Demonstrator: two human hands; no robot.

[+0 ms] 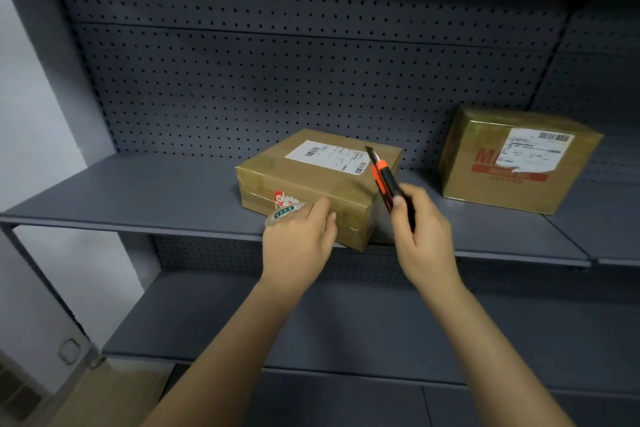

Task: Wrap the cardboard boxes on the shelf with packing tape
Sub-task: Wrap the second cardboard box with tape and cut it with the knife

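The flat cardboard box [311, 180] is lying on the gray shelf [138, 191], close to the front edge, and its near corner is poking out a little over that edge. A white label [329, 156] with bar codes is sitting on its top, and shiny tape is already covering its sides. The left hand [298, 246] is holding a roll of packing tape [282, 213] against the front side of this box, with the fingers curling over the roll and the fingertips touching the cardboard. The right hand [422, 236] is gripping an orange and black knife [384, 180], with the fingers wrapping tight around the handle. The blade is sticking out and pointing up and to the left, over the right end of the box. The two hands are near each other but not touching. A second cardboard box [512, 163] is standing well apart on the right of the same shelf, wearing red letters and a torn white label. A back wall [277, 80] full of little holes is rising behind both boxes, and a lower shelf [346, 322] is showing below the arms
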